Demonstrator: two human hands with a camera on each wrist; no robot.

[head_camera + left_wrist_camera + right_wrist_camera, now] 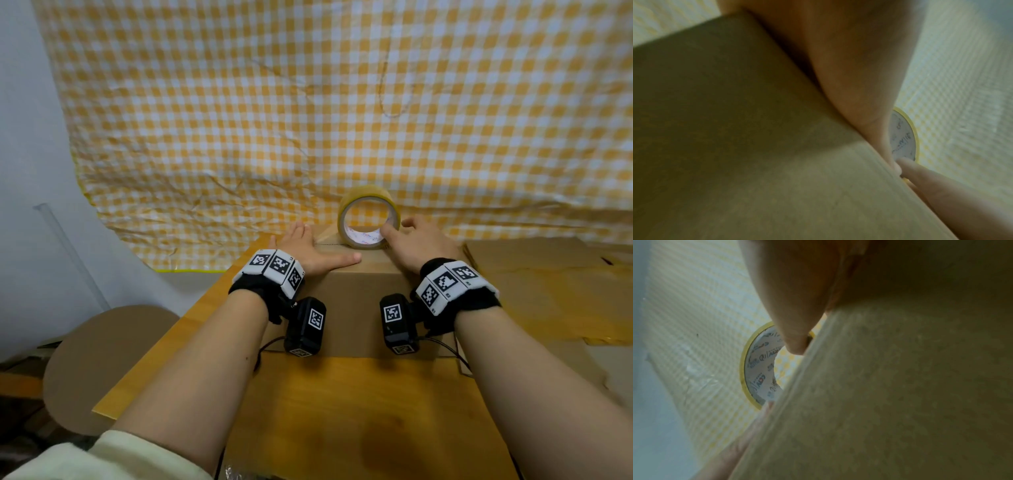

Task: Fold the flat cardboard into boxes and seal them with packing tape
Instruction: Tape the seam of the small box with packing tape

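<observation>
While the folded box (359,291) is sitting on the wooden tabletop (342,411) toward its far edge, both forearms are reaching over the near face to its top. The left hand (310,250) is lying flat with fingers spread and thumb stretched rightward along the top, pressing the flaps down on the left side. The right hand (416,241) is resting on the right side of the top, its fingers loosely curved and its thumb touching the lower rim of the tape roll (368,216); whether it is truly pinching the roll I cannot tell, though the right wrist view shows a fingertip (795,340) against the roll's edge. The roll is standing on edge at the far middle of the box top, between the two hands and just beyond them, its open core facing the person and its axis running near to far. The right hand is plainly the nearer, so it seems the likelier to take the roll. More flat cardboard (548,291) is lying to the right, and a yellow checked cloth (308,102) is hanging behind.
</observation>
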